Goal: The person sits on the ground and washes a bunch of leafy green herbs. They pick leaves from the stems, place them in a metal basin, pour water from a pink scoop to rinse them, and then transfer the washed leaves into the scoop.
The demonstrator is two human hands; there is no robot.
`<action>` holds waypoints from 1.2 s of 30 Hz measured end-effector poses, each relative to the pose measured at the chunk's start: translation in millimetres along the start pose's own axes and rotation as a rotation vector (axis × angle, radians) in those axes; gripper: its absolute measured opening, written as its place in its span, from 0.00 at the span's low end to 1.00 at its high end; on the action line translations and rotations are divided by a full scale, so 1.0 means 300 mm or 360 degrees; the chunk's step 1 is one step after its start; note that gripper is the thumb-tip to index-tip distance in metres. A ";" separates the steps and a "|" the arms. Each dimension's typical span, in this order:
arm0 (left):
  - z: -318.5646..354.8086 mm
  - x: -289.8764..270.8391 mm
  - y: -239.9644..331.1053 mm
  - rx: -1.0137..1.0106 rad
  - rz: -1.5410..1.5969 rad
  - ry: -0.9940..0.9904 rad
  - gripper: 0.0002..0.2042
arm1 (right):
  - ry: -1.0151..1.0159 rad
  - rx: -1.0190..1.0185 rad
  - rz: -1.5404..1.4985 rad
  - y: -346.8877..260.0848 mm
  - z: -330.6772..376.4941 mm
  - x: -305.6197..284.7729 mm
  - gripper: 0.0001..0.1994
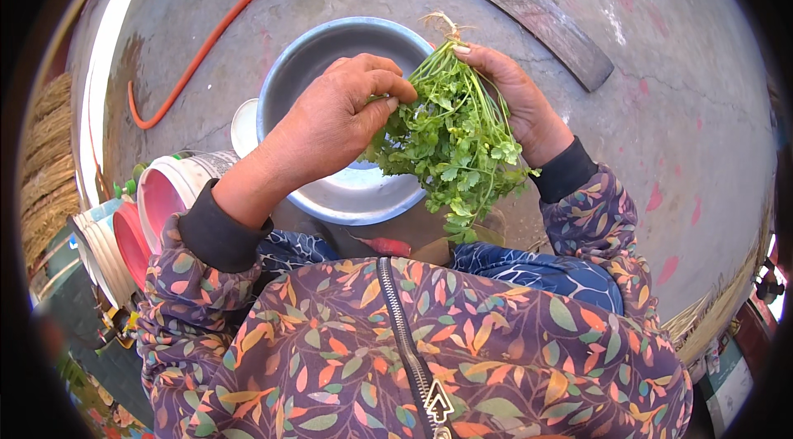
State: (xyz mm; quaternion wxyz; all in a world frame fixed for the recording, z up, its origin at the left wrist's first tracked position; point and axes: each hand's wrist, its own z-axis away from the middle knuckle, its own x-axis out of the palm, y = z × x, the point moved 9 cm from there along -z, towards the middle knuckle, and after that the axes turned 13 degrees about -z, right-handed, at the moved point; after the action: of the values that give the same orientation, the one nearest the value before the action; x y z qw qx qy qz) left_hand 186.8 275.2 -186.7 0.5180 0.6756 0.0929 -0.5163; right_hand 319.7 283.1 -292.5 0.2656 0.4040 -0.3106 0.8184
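Observation:
A leafy bunch of coriander (462, 142) hangs root end up, its pale roots at the top and its green leaves drooping toward my knees. My right hand (524, 100) is closed round the stems just below the roots. From the other side, my left hand (343, 113) pinches at the edge of the bunch with thumb and fingers pressed together; the bit between the fingertips is mostly hidden. Below both hands stands a round metal basin (310, 67) with a pale blue rim, and part of the bunch overhangs its right side.
A curved-looking plank (529, 9) lies on the concrete ahead to the right. An orange hose (216, 30) runs along the floor at the far left. Near my left arm are a white bucket (194, 168), pink inside, and a pale lid (244, 127). Something red (387, 246) lies before my lap.

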 end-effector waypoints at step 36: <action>0.016 -0.008 0.089 0.0009 -0.0153 0.0367 0.10 | -0.0148 -0.0379 0.0300 -0.053 0.029 0.092 0.09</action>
State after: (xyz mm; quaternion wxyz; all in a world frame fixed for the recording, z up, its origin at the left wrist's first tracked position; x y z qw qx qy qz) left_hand 200.5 260.5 -168.2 0.4766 0.7268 0.1827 -0.4596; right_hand 320.2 292.3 -260.9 0.2190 0.3762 -0.4537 0.7776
